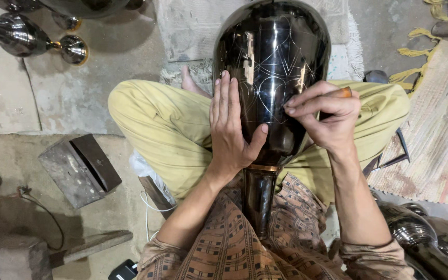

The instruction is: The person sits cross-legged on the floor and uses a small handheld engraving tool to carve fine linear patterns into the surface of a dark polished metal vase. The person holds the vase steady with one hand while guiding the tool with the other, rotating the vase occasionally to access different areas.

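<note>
Floor: bare concrete floor (63, 98), with a pale fringed mat (193, 31) ahead of the seated person and a striped woven rug (442, 129) on the right.
Person: sits cross-legged in yellow trousers (167, 129) and a brown checked shirt (234, 243), one bare foot (190, 83) showing near the mat's fringe.
Vase: a large dark polished metal vase (273, 57) lies across the lap, its wide body pointing away and its narrow neck (259, 199) toward the person's chest; fine scratched lines, a heart shape among them, cover its glossy surface, and a brass-coloured band rings the base of the neck.
Left hand: the left hand (229, 129) lies open and flat against the vase's left flank, fingers spread upward and thumb pressed across the front, steadying it.
Right hand: the right hand (325, 116) is closed in a pinch around a small tool with an orange-brown handle (344, 93), fingertips touching the vase's right side; the tool's tip is hidden.
Other vessels: shiny metal vessels (19, 33) lie at top left, more metal vessels (426, 238) at bottom right.
Metal block: a grey metal block (79, 168) rests on the floor left of the knee.
Cable: a thin white cable (149, 207) runs beside the left thigh.
</note>
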